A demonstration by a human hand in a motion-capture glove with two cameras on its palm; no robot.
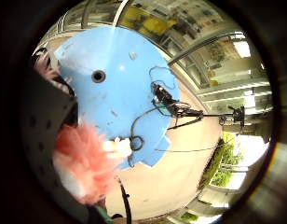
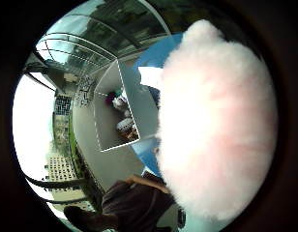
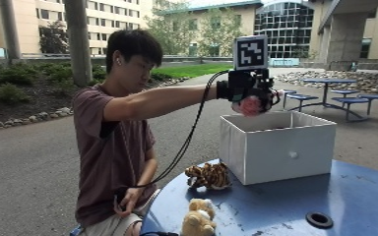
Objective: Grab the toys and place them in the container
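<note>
- The fingers of the gloved right hand (image 3: 249,93) curl round a pink plush toy (image 3: 250,105), which shows just below the glove as a round fluffy ball.
- In the thumb-side palm view the same toy (image 2: 216,121) fills much of the frame as pale pink fuzz, so it sits close against the palm; in the little-finger-side view its fur (image 1: 85,161) looks shaggier and more coral, with a white patch.
- Handling, as a judgement: the toy looks light, soft and squashy, not fragile and not slippery. The pile gives under the fingers, so a grip round the body holds it better than a pinch on loose fur.
- The hand holds the toy in the air above the near rim of the white container (image 3: 277,147), over its open top, apart from the walls.
- The thumb-side view looks down into the container (image 2: 108,130), where a few small toys already lie at the bottom.
- The arm reaches out nearly straight and level from the shoulder, the wrist over the box and the palm turned downward.
- Two more toys wait on the blue table (image 3: 346,196): a striped tiger (image 3: 207,176) just beside the container's near corner, and a tan bear (image 3: 199,219) nearer the table's edge.
- The bare hand rests low in the person's lap.
</note>
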